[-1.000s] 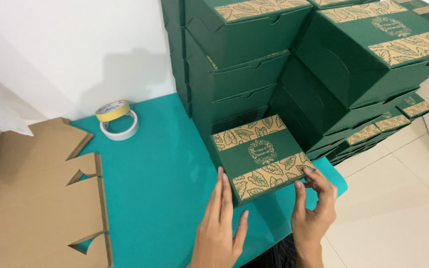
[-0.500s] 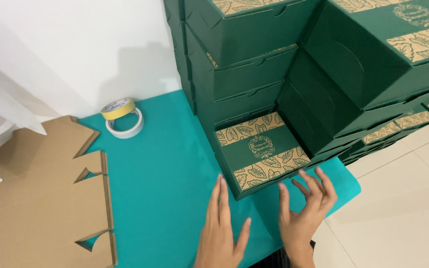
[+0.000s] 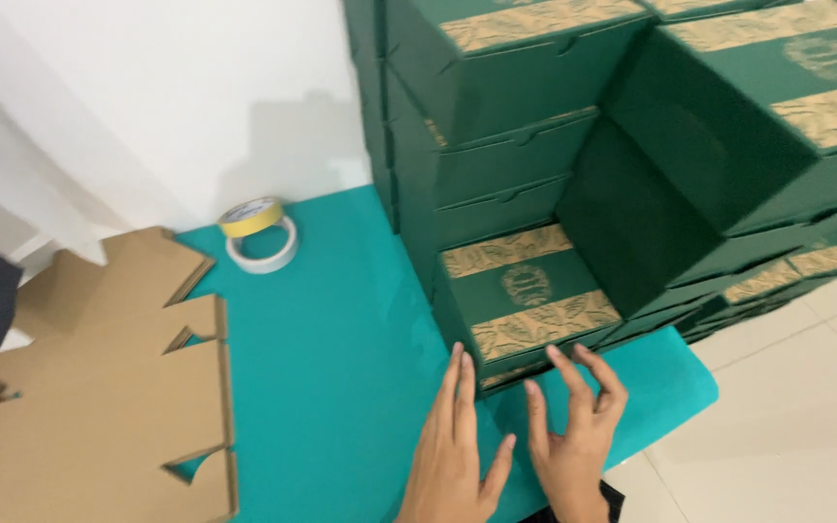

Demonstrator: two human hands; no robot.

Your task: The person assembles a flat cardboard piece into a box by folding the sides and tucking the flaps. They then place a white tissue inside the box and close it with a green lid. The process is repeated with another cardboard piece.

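Observation:
A dark green box (image 3: 525, 295) with tan leaf-patterned bands on its lid sits on the teal table (image 3: 341, 339), pushed against a stack of like boxes. My left hand (image 3: 452, 450) lies flat on the table at the box's front left corner, fingers together and pointing at it. My right hand (image 3: 573, 431) hovers with fingers spread, its fingertips touching the box's front edge. Neither hand holds anything.
Stacks of dark green boxes (image 3: 632, 126) fill the back right, some tilted. Flat brown cardboard cut-outs (image 3: 99, 397) lie on the left. Two tape rolls (image 3: 261, 232), yellow on white, sit near the white wall. Tiled floor (image 3: 806, 426) lies beyond the table's right edge.
The box was gripped at its front by my right hand, then slid back against the stack. My right hand let go and now rests fingertips at its edge.

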